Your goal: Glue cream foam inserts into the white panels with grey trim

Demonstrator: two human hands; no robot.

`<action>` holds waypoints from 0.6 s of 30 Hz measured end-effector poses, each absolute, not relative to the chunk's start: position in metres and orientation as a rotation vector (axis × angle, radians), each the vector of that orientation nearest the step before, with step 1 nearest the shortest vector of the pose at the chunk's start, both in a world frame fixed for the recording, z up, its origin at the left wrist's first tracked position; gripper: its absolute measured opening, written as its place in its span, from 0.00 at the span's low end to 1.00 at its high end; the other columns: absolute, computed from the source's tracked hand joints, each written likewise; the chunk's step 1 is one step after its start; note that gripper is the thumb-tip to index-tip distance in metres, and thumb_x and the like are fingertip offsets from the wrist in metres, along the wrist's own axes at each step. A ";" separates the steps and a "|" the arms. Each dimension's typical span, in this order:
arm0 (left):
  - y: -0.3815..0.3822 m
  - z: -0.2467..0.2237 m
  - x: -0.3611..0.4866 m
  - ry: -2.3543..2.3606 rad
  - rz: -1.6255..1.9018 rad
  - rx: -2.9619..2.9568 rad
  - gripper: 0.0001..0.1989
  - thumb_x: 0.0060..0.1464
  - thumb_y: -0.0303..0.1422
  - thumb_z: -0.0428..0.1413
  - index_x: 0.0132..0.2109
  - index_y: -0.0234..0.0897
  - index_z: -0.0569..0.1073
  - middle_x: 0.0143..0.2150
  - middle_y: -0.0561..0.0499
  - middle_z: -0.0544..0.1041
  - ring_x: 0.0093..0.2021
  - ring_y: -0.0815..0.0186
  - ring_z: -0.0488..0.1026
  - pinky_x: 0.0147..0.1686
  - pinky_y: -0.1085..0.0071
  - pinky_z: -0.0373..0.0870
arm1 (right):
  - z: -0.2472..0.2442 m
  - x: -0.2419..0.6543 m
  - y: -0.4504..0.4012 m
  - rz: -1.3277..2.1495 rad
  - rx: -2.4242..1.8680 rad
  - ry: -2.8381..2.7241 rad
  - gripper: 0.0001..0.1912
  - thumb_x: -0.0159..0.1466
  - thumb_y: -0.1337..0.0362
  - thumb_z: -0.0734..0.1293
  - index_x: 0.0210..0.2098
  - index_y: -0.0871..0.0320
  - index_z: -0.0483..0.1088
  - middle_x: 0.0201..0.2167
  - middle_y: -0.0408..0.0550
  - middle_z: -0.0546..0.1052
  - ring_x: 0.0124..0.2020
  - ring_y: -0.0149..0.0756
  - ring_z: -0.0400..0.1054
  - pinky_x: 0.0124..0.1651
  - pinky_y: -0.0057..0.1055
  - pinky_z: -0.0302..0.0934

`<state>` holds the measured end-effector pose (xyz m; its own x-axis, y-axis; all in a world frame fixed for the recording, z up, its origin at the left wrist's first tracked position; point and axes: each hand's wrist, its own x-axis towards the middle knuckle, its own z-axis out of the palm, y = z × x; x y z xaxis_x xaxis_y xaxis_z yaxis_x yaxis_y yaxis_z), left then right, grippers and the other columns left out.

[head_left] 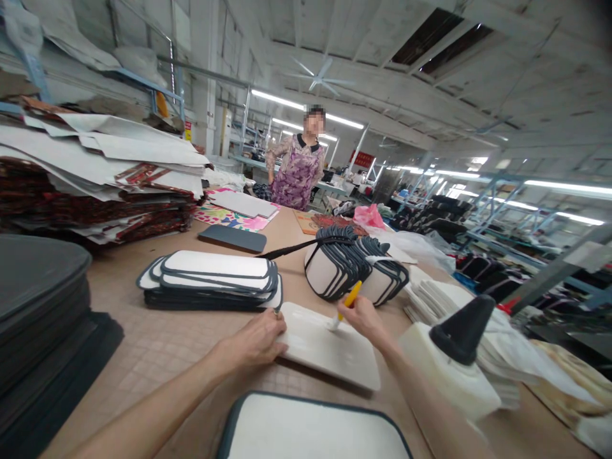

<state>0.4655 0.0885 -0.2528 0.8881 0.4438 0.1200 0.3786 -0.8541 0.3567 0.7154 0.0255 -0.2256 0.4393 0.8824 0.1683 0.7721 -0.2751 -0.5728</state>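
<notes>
My right hand [364, 319] is closed around a brush [351, 299] with a yellow handle. The brush's pale tip touches a smooth off-white panel [325, 344] with rounded corners, which has shiny wet-looking streaks. At the panel's left edge, my left hand [261, 335] grips it with bent fingers; the fingertips are partly hidden. Close in front of me lies a white panel with a dark border [315, 430]. Beyond my left hand sits a stack of similar dark-edged panels [215, 271].
Bundled dark-edged pieces [335, 268] stand behind the panel. To the right is a white container with a black cone [463, 331], beside stacked pale sheets [440, 293]. Dark stacked sheets [43, 306] and a tall material pile [109, 153] line the left. A person [299, 166] stands across the table.
</notes>
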 end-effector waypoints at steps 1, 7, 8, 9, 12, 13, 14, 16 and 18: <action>0.088 -0.253 0.465 0.618 0.285 2.730 0.07 0.49 0.34 0.55 0.35 0.34 0.69 0.43 0.44 0.70 0.45 0.59 0.64 0.46 0.66 0.63 | -0.224 0.728 0.014 0.198 -2.154 -1.346 0.10 0.50 0.61 0.61 0.15 0.58 0.65 0.14 0.44 0.68 0.20 0.33 0.64 0.24 0.27 0.51; 0.088 -0.253 0.471 0.634 0.205 2.780 0.11 0.46 0.31 0.59 0.37 0.31 0.69 0.45 0.40 0.70 0.46 0.56 0.63 0.48 0.62 0.62 | -0.215 0.734 -0.023 0.134 -2.166 -1.315 0.11 0.52 0.59 0.59 0.22 0.59 0.68 0.20 0.47 0.72 0.26 0.37 0.68 0.30 0.29 0.56; 0.087 -0.252 0.472 0.637 0.185 2.792 0.11 0.46 0.30 0.59 0.38 0.31 0.69 0.45 0.39 0.70 0.46 0.56 0.63 0.48 0.62 0.62 | -0.217 0.723 -0.021 0.184 -2.117 -1.361 0.12 0.53 0.58 0.58 0.25 0.58 0.69 0.23 0.46 0.73 0.27 0.36 0.68 0.31 0.27 0.57; 0.086 -0.251 0.472 0.642 0.166 2.802 0.11 0.46 0.30 0.59 0.38 0.30 0.69 0.46 0.38 0.69 0.46 0.55 0.64 0.48 0.62 0.62 | -0.220 0.711 -0.018 0.241 -2.069 -1.407 0.13 0.54 0.58 0.58 0.27 0.58 0.70 0.24 0.44 0.74 0.27 0.34 0.68 0.31 0.26 0.58; 0.082 -0.247 0.472 0.656 0.134 2.823 0.13 0.46 0.30 0.59 0.40 0.29 0.69 0.47 0.36 0.69 0.46 0.55 0.64 0.47 0.63 0.63 | -0.230 0.692 -0.017 0.350 -1.993 -1.484 0.11 0.54 0.59 0.59 0.25 0.57 0.69 0.22 0.41 0.73 0.24 0.31 0.67 0.28 0.23 0.57; 0.081 -0.246 0.472 0.659 0.128 2.827 0.13 0.47 0.30 0.59 0.40 0.29 0.69 0.47 0.37 0.69 0.46 0.56 0.65 0.47 0.64 0.63 | -0.231 0.695 -0.021 0.351 -1.997 -1.480 0.10 0.53 0.60 0.59 0.23 0.57 0.69 0.20 0.41 0.72 0.23 0.30 0.66 0.27 0.24 0.56; 0.080 -0.245 0.472 0.660 0.124 2.832 0.12 0.47 0.30 0.59 0.40 0.29 0.69 0.47 0.37 0.69 0.46 0.56 0.65 0.47 0.65 0.63 | -0.231 0.701 -0.028 0.337 -2.012 -1.465 0.09 0.52 0.62 0.59 0.22 0.58 0.68 0.18 0.41 0.71 0.22 0.30 0.65 0.26 0.24 0.55; 0.080 -0.243 0.472 0.654 0.114 2.840 0.11 0.47 0.30 0.59 0.39 0.30 0.69 0.46 0.38 0.70 0.46 0.57 0.65 0.47 0.66 0.63 | -0.228 0.719 -0.047 0.274 -2.055 -1.409 0.07 0.50 0.64 0.60 0.19 0.58 0.66 0.16 0.41 0.69 0.20 0.31 0.63 0.25 0.25 0.53; 0.082 -0.244 0.474 0.646 0.105 2.852 0.12 0.46 0.31 0.60 0.39 0.30 0.70 0.45 0.38 0.71 0.45 0.57 0.66 0.46 0.66 0.64 | -0.221 0.737 -0.066 0.218 -2.076 -1.355 0.07 0.50 0.62 0.61 0.19 0.58 0.66 0.15 0.42 0.68 0.20 0.32 0.63 0.25 0.27 0.53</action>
<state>0.4742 0.0818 -0.2440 0.9010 0.4332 0.0220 0.4179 -0.8805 0.2239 0.7370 -0.0660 -0.2210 0.4547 0.8680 0.1996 0.7617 -0.2628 -0.5922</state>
